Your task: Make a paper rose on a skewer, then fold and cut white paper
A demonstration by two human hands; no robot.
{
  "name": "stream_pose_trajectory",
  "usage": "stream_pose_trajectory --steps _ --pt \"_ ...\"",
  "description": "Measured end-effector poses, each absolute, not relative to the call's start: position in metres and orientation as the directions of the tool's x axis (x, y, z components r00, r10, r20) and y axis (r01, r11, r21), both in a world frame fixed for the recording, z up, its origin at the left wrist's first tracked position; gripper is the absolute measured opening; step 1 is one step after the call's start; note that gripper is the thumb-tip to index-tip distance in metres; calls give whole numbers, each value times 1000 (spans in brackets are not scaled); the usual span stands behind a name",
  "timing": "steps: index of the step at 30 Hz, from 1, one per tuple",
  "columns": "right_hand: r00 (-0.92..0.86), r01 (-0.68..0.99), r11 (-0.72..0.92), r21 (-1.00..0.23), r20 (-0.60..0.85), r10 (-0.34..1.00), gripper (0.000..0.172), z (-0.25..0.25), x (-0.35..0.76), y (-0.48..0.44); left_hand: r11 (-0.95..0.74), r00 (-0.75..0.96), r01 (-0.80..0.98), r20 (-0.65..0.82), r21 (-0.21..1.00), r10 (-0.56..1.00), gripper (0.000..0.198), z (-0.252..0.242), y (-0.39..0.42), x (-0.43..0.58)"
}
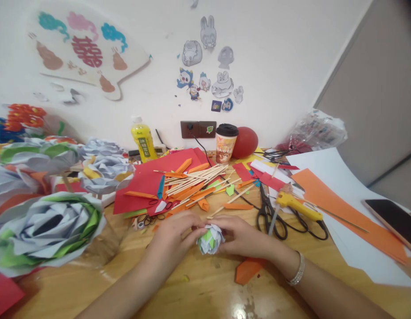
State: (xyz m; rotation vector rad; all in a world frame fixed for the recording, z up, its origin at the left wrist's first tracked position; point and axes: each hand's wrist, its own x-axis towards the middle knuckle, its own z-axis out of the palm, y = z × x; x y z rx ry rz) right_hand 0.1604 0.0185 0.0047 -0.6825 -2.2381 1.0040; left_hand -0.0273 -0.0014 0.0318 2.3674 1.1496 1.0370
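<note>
A small folded paper flower [210,240], white with green bits, rests low over the wooden table [198,288] between both hands. My left hand [174,237] grips its left side with curled fingers. My right hand [243,237], a beaded bracelet on the wrist, closes around its right side. An orange paper scrap [247,270] lies just under my right forearm. Behind the hands lies a pile of thin wooden sticks [195,177] and orange folded pieces on red paper sheets [148,181].
Black scissors [270,212] and a yellow glue gun [298,206] lie to the right. Orange and white sheets [345,204] and a phone [393,219] sit far right. Large paper flowers [48,230] crowd the left. A yellow bottle [142,139], a cup [226,142] and a red ball [245,141] stand by the wall.
</note>
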Motion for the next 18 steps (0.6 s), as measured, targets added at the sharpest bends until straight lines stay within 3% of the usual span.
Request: stream_pose_trajectory --steps 12,18 --pt "-707 256 557 -790 240 665 34 8 160 17 -760 538 589 569 274 622 18 22 -6 -27" --pt "-593 42 342 -939 252 765 45 0 158 21 -532 362 641 392 554 846 29 25 -7 -24"
